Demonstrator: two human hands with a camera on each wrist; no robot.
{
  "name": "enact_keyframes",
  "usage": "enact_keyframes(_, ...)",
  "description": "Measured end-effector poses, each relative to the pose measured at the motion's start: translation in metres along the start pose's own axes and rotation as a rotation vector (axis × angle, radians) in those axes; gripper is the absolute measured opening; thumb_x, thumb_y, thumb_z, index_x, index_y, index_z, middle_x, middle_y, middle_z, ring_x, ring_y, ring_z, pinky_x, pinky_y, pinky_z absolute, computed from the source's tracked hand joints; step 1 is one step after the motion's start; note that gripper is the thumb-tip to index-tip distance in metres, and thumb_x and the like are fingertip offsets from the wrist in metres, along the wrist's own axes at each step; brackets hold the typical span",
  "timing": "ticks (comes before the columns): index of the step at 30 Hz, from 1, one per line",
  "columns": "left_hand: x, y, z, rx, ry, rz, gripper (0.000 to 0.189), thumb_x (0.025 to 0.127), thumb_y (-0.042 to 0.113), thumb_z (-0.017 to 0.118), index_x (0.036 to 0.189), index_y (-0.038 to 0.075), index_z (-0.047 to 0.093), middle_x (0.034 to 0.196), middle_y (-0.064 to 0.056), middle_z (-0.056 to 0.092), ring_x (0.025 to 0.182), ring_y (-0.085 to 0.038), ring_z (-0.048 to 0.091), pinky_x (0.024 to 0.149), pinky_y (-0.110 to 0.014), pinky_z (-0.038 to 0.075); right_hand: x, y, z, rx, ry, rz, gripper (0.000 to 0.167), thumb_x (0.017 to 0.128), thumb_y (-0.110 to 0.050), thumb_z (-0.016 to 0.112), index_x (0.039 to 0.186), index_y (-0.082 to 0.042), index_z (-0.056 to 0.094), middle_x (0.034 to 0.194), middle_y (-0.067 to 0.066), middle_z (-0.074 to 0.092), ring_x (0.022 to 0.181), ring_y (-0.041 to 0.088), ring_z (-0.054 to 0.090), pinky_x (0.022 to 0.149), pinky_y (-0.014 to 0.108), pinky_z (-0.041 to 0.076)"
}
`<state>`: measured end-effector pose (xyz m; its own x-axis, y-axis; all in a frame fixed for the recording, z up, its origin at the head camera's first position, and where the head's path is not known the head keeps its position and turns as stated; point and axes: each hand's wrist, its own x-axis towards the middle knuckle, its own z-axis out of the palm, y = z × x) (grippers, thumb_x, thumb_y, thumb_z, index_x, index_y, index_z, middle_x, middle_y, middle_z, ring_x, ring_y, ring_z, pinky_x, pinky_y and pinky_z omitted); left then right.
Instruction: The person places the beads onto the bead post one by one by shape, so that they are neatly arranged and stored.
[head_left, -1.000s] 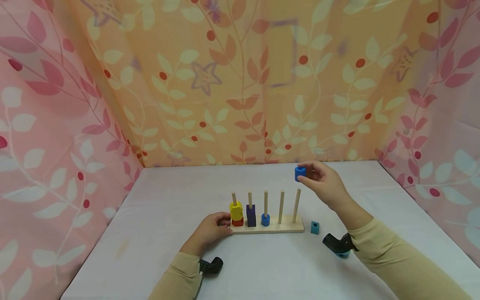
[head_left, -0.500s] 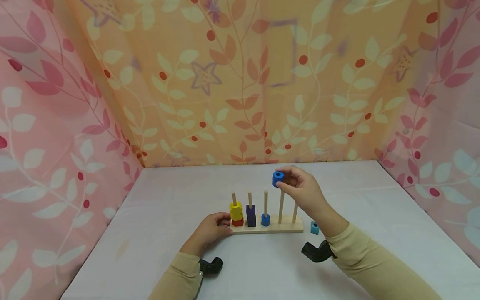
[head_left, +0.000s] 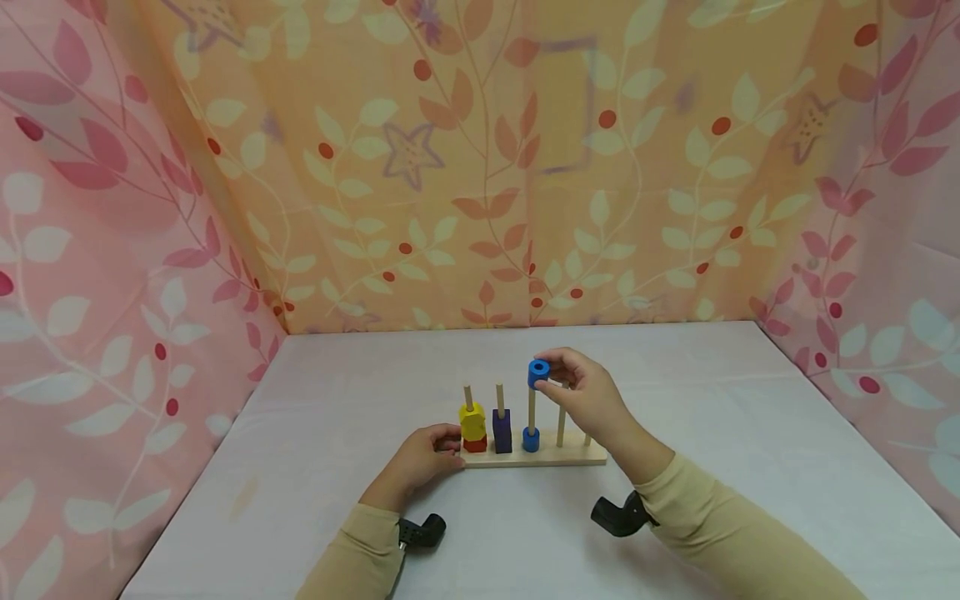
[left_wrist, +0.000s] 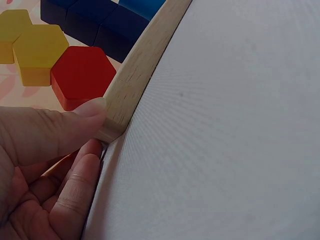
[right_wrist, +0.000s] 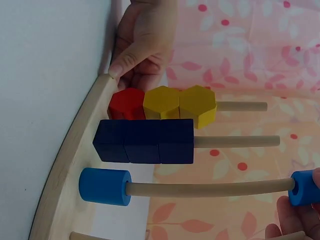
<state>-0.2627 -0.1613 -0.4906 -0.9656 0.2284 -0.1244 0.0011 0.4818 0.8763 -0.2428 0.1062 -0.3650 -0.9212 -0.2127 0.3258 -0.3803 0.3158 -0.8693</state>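
Observation:
My right hand [head_left: 588, 398] pinches a blue cylinder bead [head_left: 537, 372] at the top of the third peg [head_left: 532, 408] of a wooden peg stand [head_left: 577, 457]. In the right wrist view the peg's tip meets the hole of the held bead [right_wrist: 304, 188]; how far it is inside cannot be told. Another blue cylinder [right_wrist: 105, 186] sits at the bottom of that peg. My left hand [head_left: 423, 458] grips the stand's left end, its thumb [left_wrist: 90, 107] lying on the wooden base [left_wrist: 142, 70].
On the first peg, yellow hexagonal beads [right_wrist: 180, 105] stack above a red one [right_wrist: 127, 104]. Dark blue square blocks [right_wrist: 145, 141] fill part of the second peg. A bare fourth peg [head_left: 561, 425] stands beside my right hand. White cloth [head_left: 360, 383] covers the table.
My right hand has carried the blue bead left and down to the third peg's tip. The right forearm now hides the teal blocks. My left hand has stayed on the stand.

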Motion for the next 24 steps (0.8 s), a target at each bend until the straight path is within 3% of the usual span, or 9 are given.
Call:
enact_keyframes(6, 0.0, 0.0, 0.001, -0.008, -0.003, 0.008, 0.044, 0.074, 0.011, 0.075, 0.115, 0.01, 0.06, 0.104, -0.002, 0.062, 0.095, -0.016, 0.056, 0.086, -0.038, 0.046, 0.003, 0.009, 0.003, -0.023, 0.0, 0.008, 0.029, 0.085, -0.02, 0.065, 0.112, -0.011, 0.059, 0.098, 0.005, 0.062, 0.088, 0.018, 0.059, 0.077, 0.031, 0.047)
enact_keyframes(11, 0.0, 0.0, 0.001, -0.014, -0.001, 0.005, 0.043, 0.074, 0.01, 0.075, 0.115, 0.01, 0.06, 0.105, -0.002, 0.062, 0.095, -0.016, 0.056, 0.085, -0.036, 0.046, 0.002, 0.014, 0.007, -0.035, -0.015, 0.057, 0.031, 0.084, -0.019, 0.067, 0.113, -0.012, 0.057, 0.099, 0.005, 0.061, 0.089, 0.018, 0.059, 0.078, 0.031, 0.048)
enact_keyframes(20, 0.0, 0.001, 0.002, -0.016, 0.007, -0.001, 0.044, 0.073, 0.009, 0.075, 0.115, 0.01, 0.061, 0.104, -0.001, 0.062, 0.094, -0.015, 0.056, 0.083, -0.034, 0.047, -0.004, 0.027, 0.016, -0.021, 0.022, 0.116, 0.062, 0.079, -0.01, 0.071, 0.132, -0.012, 0.039, 0.104, 0.008, 0.058, 0.092, 0.021, 0.058, 0.082, 0.036, 0.049)
enact_keyframes(24, 0.0, 0.001, 0.001, -0.019, 0.003, 0.0, 0.043, 0.074, 0.01, 0.074, 0.115, 0.011, 0.061, 0.104, -0.001, 0.062, 0.095, -0.016, 0.056, 0.085, -0.037, 0.046, -0.006, 0.035, 0.02, 0.003, 0.032, 0.144, 0.067, 0.078, -0.007, 0.071, 0.135, -0.01, 0.035, 0.104, 0.009, 0.056, 0.092, 0.021, 0.058, 0.082, 0.035, 0.049)
